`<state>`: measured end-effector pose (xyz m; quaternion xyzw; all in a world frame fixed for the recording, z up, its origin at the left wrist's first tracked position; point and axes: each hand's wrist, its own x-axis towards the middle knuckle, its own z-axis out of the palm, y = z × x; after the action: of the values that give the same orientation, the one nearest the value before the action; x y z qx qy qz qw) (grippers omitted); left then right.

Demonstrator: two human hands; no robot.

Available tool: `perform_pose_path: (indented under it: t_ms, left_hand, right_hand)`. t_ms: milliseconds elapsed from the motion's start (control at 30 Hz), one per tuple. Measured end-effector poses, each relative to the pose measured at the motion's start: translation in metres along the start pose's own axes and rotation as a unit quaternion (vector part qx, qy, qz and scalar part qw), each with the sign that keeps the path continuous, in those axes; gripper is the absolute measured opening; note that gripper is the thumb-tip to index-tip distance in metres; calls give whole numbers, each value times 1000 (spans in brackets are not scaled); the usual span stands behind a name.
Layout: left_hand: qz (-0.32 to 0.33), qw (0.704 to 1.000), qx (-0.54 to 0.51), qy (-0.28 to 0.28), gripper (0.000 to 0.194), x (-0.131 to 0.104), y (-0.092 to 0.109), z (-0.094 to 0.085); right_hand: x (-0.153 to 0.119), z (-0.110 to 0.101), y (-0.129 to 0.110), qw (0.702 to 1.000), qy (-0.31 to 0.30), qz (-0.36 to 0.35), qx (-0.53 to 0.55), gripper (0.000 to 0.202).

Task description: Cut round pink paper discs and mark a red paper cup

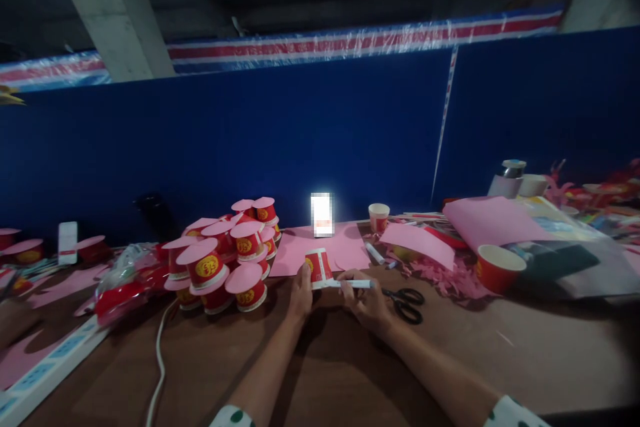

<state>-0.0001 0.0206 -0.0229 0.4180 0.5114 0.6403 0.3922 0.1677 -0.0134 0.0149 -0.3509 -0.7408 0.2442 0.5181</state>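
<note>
My left hand (301,293) is closed around a small red paper cup (319,265), which lies tilted on its side with its white rim towards me. In my right hand (367,300) is a white glue tube (356,284), its tip touching or close to the cup's rim. Behind the cup lies pink paper (350,250). Black scissors (407,303) rest just right of my right hand. To the left, red cups with pink disc tops (207,270) are stacked in a cluster.
A lit phone (321,215) stands behind the pink paper. Another cup (500,267) and pink scraps (463,277) are on the right. At left are a power strip (50,370), a white cable (159,360) and part of another person's hand (15,323).
</note>
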Motion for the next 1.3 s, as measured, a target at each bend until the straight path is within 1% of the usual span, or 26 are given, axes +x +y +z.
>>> perform_pose_path:
  t_ms: [133, 300, 400, 500, 633, 767, 933, 1133, 1233, 1300]
  left_hand:
    - [-13, 1000, 3, 15, 47, -1, 2, 0]
    - [-14, 1000, 19, 20, 47, -2, 4, 1]
    - [-12, 999, 33, 5, 48, -2, 4, 0]
    - [-11, 999, 48, 1, 48, -1, 2, 0]
    - [-12, 999, 48, 3, 47, -1, 1, 1]
    - [-11, 998, 59, 4, 46, -4, 8, 2]
    - [-12, 996, 87, -2, 43, -10, 19, 4]
    - [0, 995, 101, -2, 41, -7, 13, 2]
    - [-4, 995, 104, 9, 42, -6, 11, 2]
    - [1, 994, 105, 3, 43, -7, 12, 3]
  right_hand:
    - [1, 0, 2, 1000, -3, -11, -10, 16]
    - [0, 0, 4, 1000, 26, 2, 15, 19]
    - [-1, 2, 4, 1000, 11, 6, 18, 19]
    - [-2, 4, 2, 1000, -4, -5, 2, 17]
    - [-1, 3, -1, 1000, 2, -8, -20, 18]
    - [0, 1, -1, 1000, 19, 0, -20, 19]
    - [-2, 3, 1, 1000, -4, -14, -11, 15]
    - [-3, 5, 2, 999, -8, -31, -26, 15]
    - [-1, 2, 3, 999, 1, -25, -29, 17]
    - [-1, 1, 3, 999, 4, -21, -27, 18]
